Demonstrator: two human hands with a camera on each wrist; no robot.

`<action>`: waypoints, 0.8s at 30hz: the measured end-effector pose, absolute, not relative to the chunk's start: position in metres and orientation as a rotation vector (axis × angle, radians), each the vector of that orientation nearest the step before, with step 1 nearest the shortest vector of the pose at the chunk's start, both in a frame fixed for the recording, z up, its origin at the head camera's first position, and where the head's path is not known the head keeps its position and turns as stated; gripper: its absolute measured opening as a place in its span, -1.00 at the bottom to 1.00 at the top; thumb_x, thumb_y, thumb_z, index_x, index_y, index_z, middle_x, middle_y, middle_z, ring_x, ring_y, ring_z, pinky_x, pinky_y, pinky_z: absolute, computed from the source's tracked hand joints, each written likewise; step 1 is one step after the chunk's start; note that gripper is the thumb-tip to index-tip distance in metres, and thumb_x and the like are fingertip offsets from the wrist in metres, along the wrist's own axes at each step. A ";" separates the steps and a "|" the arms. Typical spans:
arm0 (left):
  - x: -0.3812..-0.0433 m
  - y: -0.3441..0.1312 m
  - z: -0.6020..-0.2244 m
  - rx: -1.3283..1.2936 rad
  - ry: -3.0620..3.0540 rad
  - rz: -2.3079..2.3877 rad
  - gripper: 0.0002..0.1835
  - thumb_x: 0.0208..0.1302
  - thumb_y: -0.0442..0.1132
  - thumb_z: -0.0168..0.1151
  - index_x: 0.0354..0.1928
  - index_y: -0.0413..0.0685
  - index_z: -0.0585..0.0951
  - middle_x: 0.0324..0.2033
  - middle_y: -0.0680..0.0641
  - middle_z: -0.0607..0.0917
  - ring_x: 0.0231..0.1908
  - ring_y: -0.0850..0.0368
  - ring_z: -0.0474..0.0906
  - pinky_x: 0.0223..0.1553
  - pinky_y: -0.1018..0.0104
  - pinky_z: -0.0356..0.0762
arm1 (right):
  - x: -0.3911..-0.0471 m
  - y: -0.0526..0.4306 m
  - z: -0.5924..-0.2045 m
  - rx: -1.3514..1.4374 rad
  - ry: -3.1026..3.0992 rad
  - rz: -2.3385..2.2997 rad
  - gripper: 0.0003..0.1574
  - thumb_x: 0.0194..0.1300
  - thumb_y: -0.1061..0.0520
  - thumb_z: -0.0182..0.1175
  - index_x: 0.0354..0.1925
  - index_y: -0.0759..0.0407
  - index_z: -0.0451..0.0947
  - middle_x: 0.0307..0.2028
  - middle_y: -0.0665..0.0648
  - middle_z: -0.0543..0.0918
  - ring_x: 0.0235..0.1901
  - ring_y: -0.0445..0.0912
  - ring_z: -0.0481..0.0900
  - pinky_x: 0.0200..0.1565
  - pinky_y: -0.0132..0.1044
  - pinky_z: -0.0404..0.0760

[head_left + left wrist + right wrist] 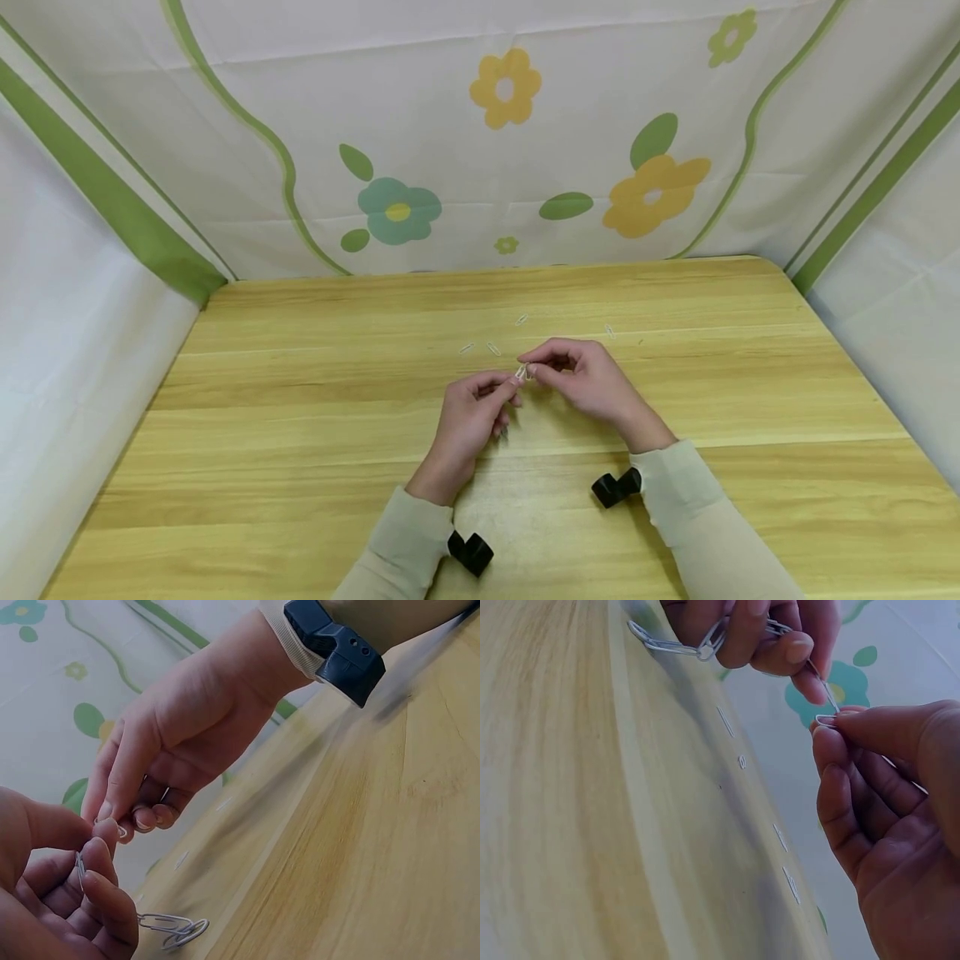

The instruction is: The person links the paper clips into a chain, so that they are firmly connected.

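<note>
Near the middle of the table, my left hand (468,417) pinches a white paper clip (520,372) between thumb and fingertips. More linked paper clips (671,646) hang from that hand as a short chain, also visible in the left wrist view below the curled fingers (112,915). From the right, my right hand (588,382) meets it and pinches another paper clip (825,720) between thumb and index finger. The two clips touch or nearly touch at the fingertips; whether they are hooked together I cannot tell.
Several loose white paper clips lie beyond the hands on the wooden table (300,433), among them one paper clip (493,348) near the left fingers and one (610,331) farther right. A flowered white curtain (450,108) encloses the back and sides.
</note>
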State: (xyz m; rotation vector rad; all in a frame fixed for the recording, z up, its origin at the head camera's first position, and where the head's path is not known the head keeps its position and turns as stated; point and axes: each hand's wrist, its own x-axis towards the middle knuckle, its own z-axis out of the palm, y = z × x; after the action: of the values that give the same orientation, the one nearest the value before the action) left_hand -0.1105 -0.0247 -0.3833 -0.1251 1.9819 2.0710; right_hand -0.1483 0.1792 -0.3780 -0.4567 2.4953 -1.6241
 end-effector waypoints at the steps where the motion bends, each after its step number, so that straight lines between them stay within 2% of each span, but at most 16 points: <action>1: -0.111 -0.025 -0.383 -0.129 1.981 2.076 -0.75 0.52 -0.19 0.36 -0.02 -0.27 0.78 -0.39 -0.06 0.78 -0.54 0.26 0.46 -0.54 0.48 0.43 | -0.148 0.179 -0.378 -0.461 2.498 -1.621 -0.79 0.51 0.19 0.35 0.04 0.16 0.81 -0.11 0.13 0.84 -0.21 -0.03 0.71 -0.17 -0.34 0.69; 16: -0.113 -0.025 -0.384 -0.155 1.948 2.120 -0.75 0.54 -0.21 0.32 -0.01 -0.29 0.77 -0.37 -0.06 0.78 -0.51 0.23 0.50 -0.55 0.47 0.42 | -0.150 0.180 -0.379 -0.421 2.545 -1.524 -0.83 0.53 0.11 0.34 0.03 0.06 0.76 -0.12 0.12 0.77 -0.27 0.01 0.67 -0.21 -0.29 0.66; 20: -0.112 -0.024 -0.385 -0.137 1.967 2.087 -0.77 0.57 -0.22 0.28 0.01 -0.27 0.76 -0.30 -0.08 0.80 -0.38 0.17 0.58 -0.53 0.45 0.48 | -0.151 0.183 -0.381 -0.415 2.523 -1.561 -0.85 0.56 0.11 0.31 0.01 0.09 0.72 -0.11 0.14 0.72 -0.24 0.01 0.63 -0.17 -0.30 0.66; 24: -0.111 -0.022 -0.385 -0.130 1.981 2.056 -0.76 0.56 -0.23 0.29 0.06 -0.25 0.75 -0.16 -0.19 0.82 -0.23 0.11 0.65 -0.51 0.43 0.57 | -0.152 0.185 -0.380 -0.394 2.472 -1.638 -0.83 0.56 0.15 0.31 0.04 0.16 0.69 -0.09 0.18 0.71 -0.18 0.02 0.63 -0.13 -0.30 0.67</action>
State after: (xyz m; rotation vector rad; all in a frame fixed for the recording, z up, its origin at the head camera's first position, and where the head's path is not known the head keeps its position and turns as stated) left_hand -0.1115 -0.0222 -0.3849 -0.1296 1.9812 2.0558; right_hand -0.1523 0.1848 -0.3804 -0.3942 2.4719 -1.6382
